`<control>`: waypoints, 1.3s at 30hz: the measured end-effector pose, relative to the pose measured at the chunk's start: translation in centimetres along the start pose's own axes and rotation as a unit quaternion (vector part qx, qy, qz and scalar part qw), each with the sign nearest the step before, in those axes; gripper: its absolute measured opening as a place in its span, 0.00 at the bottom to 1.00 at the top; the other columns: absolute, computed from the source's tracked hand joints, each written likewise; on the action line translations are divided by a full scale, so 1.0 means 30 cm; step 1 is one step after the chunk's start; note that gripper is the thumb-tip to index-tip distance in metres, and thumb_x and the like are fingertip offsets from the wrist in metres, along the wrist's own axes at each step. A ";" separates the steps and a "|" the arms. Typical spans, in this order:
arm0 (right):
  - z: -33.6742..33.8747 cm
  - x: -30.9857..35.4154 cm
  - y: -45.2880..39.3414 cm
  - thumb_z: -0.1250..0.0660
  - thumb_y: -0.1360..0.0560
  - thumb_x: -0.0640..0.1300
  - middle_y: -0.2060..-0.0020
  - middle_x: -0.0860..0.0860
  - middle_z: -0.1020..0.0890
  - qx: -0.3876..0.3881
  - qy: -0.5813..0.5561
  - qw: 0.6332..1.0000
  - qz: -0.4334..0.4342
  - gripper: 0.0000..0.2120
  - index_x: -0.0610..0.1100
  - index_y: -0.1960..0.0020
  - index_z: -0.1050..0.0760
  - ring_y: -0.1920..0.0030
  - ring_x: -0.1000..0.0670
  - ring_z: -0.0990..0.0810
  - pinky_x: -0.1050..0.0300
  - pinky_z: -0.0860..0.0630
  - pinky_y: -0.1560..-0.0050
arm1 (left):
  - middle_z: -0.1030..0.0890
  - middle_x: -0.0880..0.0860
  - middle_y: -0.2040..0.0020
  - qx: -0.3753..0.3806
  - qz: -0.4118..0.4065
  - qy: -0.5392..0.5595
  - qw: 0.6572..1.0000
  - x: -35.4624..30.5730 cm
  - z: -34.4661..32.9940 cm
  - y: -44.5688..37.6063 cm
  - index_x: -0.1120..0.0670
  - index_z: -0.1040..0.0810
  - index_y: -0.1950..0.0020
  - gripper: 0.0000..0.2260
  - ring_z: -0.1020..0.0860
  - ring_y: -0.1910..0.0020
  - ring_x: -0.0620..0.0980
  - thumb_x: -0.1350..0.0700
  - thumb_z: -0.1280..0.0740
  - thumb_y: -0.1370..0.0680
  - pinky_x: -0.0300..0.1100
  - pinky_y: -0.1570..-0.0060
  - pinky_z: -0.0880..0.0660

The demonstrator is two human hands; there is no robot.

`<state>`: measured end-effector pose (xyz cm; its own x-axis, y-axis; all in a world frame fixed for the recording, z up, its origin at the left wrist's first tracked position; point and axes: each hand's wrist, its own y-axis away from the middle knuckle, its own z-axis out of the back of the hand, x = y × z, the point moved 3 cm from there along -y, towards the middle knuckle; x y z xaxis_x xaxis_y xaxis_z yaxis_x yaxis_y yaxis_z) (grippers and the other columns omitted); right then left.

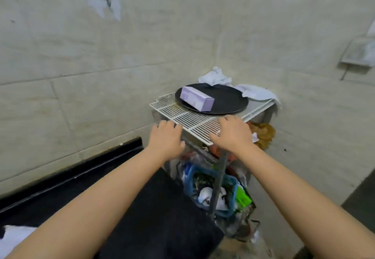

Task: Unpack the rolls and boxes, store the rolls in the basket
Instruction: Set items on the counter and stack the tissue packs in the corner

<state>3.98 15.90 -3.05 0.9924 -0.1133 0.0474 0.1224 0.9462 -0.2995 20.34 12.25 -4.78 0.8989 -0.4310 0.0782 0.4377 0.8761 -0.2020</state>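
Your left hand and right hand lie flat on the wire rack, grips loose, holding nothing. Purple box sits on the black tray just beyond your fingers; blue basket below.

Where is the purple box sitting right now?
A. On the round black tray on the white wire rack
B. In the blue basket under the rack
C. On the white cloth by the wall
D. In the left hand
A: the purple box lies on the round black tray, which rests on the white wire rack; neither hand touches it.
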 end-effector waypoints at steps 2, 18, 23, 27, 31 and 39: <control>0.056 -0.130 -0.042 0.38 0.28 0.55 0.42 0.42 0.24 -0.011 -0.006 1.000 0.008 0.23 0.41 0.40 0.30 0.41 0.40 0.28 0.48 0.27 0.45 | 0.27 0.58 0.36 -0.001 0.005 0.018 1.000 -0.133 0.052 -0.108 0.57 0.31 0.35 0.21 0.31 0.36 0.59 0.47 0.40 0.24 0.52 0.39 0.31; 0.049 -0.559 -0.597 0.38 0.28 0.55 0.45 0.45 0.21 0.020 -0.078 0.994 0.079 0.18 0.43 0.45 0.27 0.45 0.42 0.25 0.53 0.28 0.55 | 0.30 0.58 0.32 0.026 0.153 0.033 0.987 -0.297 0.137 -0.701 0.55 0.34 0.31 0.22 0.32 0.33 0.58 0.47 0.40 0.22 0.50 0.37 0.31; -0.053 -0.491 -0.793 0.38 0.27 0.54 0.42 0.45 0.22 0.061 -0.104 0.983 0.139 0.20 0.43 0.40 0.28 0.42 0.43 0.24 0.51 0.26 0.50 | 0.29 0.59 0.34 0.051 0.225 0.022 0.973 -0.161 0.033 -0.785 0.57 0.33 0.34 0.20 0.33 0.34 0.59 0.49 0.41 0.22 0.50 0.37 0.32; -0.135 -0.374 -0.902 0.39 0.26 0.53 0.38 0.43 0.25 0.121 -0.103 0.967 0.199 0.23 0.41 0.36 0.31 0.39 0.42 0.26 0.51 0.27 0.47 | 0.31 0.61 0.33 0.072 0.293 0.018 0.953 -0.086 -0.004 -0.787 0.57 0.34 0.32 0.21 0.35 0.32 0.60 0.49 0.40 0.22 0.51 0.36 0.33; -0.219 -0.225 -0.976 0.40 0.27 0.59 0.34 0.41 0.31 0.179 -0.129 0.948 0.230 0.30 0.41 0.32 0.36 0.36 0.39 0.31 0.50 0.29 0.43 | 0.33 0.60 0.31 0.066 0.356 -0.010 0.932 -0.063 -0.012 -0.752 0.57 0.36 0.31 0.23 0.36 0.31 0.59 0.47 0.41 0.22 0.51 0.34 0.35; -0.355 -0.141 -0.986 0.35 0.28 0.52 0.34 0.38 0.37 0.284 -0.247 0.910 0.171 0.31 0.43 0.30 0.43 0.40 0.38 0.29 0.54 0.30 0.55 | 0.34 0.58 0.30 0.024 0.461 -0.071 0.884 -0.145 -0.065 -0.591 0.58 0.39 0.30 0.24 0.38 0.30 0.57 0.45 0.43 0.22 0.50 0.30 0.40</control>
<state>-3.71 -14.84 -4.55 0.8281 0.2351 0.5089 -0.3583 0.9202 0.1579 8.65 -1.82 -3.43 0.8654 0.5004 0.0250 -0.4858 0.8503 -0.2026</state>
